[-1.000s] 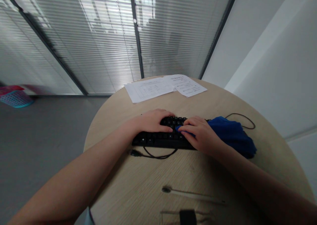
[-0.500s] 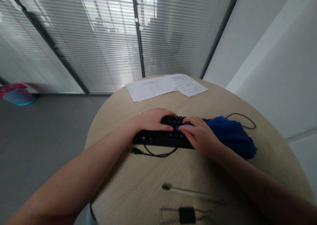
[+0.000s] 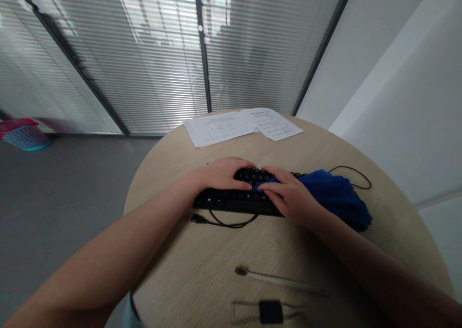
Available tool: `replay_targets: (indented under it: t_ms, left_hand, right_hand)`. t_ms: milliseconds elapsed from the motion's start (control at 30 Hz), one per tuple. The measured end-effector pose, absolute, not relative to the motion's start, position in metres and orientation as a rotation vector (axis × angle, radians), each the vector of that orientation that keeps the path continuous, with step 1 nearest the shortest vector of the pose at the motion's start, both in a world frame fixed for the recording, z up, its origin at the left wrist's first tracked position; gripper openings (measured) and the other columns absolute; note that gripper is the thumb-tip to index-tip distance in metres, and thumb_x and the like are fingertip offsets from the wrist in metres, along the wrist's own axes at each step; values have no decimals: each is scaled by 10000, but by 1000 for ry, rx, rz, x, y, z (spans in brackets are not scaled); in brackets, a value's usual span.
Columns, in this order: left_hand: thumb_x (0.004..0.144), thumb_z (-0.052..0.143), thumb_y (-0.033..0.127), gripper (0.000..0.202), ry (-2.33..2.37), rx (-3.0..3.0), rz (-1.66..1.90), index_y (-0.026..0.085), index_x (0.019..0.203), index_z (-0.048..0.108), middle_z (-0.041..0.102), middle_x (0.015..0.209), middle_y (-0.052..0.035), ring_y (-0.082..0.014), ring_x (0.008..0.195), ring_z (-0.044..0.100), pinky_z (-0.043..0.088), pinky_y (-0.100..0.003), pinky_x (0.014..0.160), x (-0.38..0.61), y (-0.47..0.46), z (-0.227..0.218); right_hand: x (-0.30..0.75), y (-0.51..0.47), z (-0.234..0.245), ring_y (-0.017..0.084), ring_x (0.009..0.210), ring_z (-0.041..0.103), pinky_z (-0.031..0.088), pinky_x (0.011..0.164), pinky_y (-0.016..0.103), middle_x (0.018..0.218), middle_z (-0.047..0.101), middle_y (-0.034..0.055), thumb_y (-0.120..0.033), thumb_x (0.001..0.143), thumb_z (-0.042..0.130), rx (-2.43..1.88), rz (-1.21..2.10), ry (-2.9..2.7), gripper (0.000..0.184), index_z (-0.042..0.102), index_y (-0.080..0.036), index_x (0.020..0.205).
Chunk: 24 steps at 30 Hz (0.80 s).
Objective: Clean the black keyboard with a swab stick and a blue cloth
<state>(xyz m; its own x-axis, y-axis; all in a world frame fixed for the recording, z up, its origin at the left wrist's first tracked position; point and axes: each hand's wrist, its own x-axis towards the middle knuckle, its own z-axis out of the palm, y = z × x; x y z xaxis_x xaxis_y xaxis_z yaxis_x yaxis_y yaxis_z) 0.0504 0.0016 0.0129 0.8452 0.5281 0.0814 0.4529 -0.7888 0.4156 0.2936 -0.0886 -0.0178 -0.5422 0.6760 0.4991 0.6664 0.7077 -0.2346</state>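
Observation:
A black keyboard lies across the middle of a round wooden table. My left hand rests on the keyboard's upper left part, fingers curled over its far edge, holding it steady. My right hand presses a blue cloth onto the keys near the keyboard's middle, fingers pinched on the cloth's tip. Most of the cloth trails to the right and covers the keyboard's right end.
Two printed paper sheets lie at the table's far edge. A black cable loops in front of the keyboard, another loop at the right. A thin brush and a small clear-and-black object lie near me. A basket stands on the floor, left.
My right hand with the cloth's tip has slid slightly up and left over the keys. The left hand stays put on the keyboard.

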Motion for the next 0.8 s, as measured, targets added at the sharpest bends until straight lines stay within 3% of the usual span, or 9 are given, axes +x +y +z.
replay_targets:
  t_ms: [200,400,600,800]
  left_hand:
    - [843,632,538,634,751,2639,262,198,1373,560,656,1310,-112,-279,1189,592,428,-411,1031,51,2,13]
    - [847,630,535,609,755,2652,249,217,1362,560,665,1292,-100,-271,1177,601,438,-409,1023,51,1,14]
    - [846,640,524,618,760,2627,251,197,1365,560,652,1316,-117,-279,1199,589,425,-428,1048,49,0,14]
    - [844,634,538,625,772,2635,246,217,1374,551,649,1327,-103,-279,1199,586,427,-425,1036,50,1,13]
  right_hand:
    - [294,-90,-16,293,1308,539,462,1087,519,1399,556,160,-131,915,530,-1047,85,-2320,218,738,-198,915]
    - [293,-88,-20,312,1333,524,451,1091,552,1436,553,153,-149,920,537,-1064,23,-2329,249,751,-213,1029]
    - [295,-87,-20,317,1387,475,416,1126,554,1463,534,156,-116,915,515,-1060,110,-2330,246,747,-199,918]
    - [296,-86,-22,328,1413,441,391,1136,582,1468,532,143,-124,917,522,-1046,91,-2341,258,747,-213,1007]
